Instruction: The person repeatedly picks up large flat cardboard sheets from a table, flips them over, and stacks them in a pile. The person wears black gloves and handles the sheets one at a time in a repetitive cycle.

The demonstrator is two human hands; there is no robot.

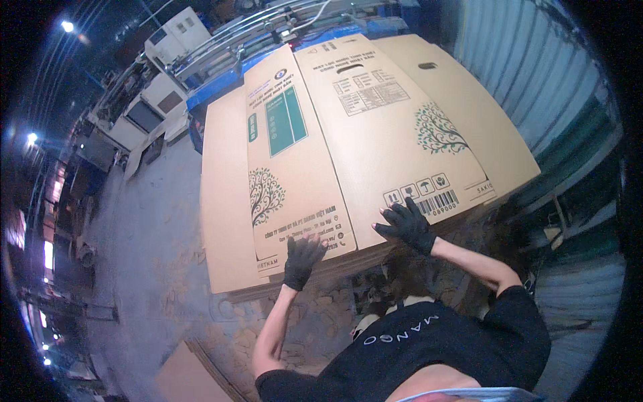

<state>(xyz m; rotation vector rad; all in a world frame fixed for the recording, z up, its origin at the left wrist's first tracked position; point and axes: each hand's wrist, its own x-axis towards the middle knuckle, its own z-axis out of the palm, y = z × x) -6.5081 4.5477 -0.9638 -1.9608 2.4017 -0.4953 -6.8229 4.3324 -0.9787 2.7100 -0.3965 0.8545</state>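
Note:
A stack of large flattened cardboard boxes [375,154] lies in front of me, its top sheet printed with green trees, a green panel and black symbols. My left hand [303,260], in a black glove with bare fingertips, rests on the near edge of the top sheet, left of its middle crease. Further right, my right hand [407,226], gloved the same way, lies on the near edge by the printed barcode. The fingers of both hands are stretched out over the cardboard, and neither hand grips anything.
Behind the stack stands a blue machine with metal rails [268,33]. Another pile of cardboard sheets [194,375] lies on the floor at the lower left. Cardboard scraps litter the grey floor [151,234]. A corrugated metal wall [529,74] rises on the right.

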